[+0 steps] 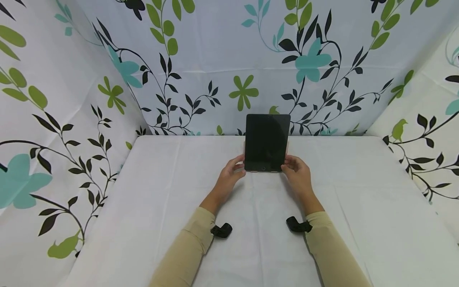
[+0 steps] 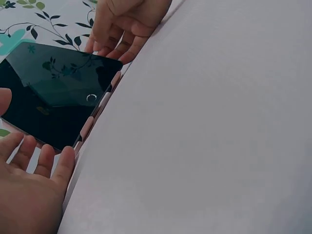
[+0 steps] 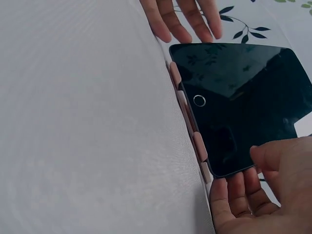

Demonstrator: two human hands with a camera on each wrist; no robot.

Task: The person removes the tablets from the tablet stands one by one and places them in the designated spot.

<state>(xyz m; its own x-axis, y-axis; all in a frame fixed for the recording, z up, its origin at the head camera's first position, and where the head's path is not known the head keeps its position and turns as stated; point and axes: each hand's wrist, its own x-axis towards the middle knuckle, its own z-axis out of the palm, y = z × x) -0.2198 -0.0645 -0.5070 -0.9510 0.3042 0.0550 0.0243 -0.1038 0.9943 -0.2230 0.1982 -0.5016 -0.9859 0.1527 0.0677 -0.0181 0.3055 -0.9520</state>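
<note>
While my left hand (image 1: 226, 177) and right hand (image 1: 299, 176) grip a black rectangular tablet (image 1: 267, 141) near the white-clothed table's (image 1: 358, 179) far edge, room spreads either side. A pale ring-shaped button (image 3: 199, 101) faces me.

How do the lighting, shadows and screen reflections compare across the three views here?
Head view: bright, fairly even light, soft shadows on the white tablecloth, and the tablet looks nearly black; left wrist view: dimmer, with leaf-shaped reflections across the tablet; right wrist view: similarly dim, the tablet mirroring leaves and a paler patch.
</note>
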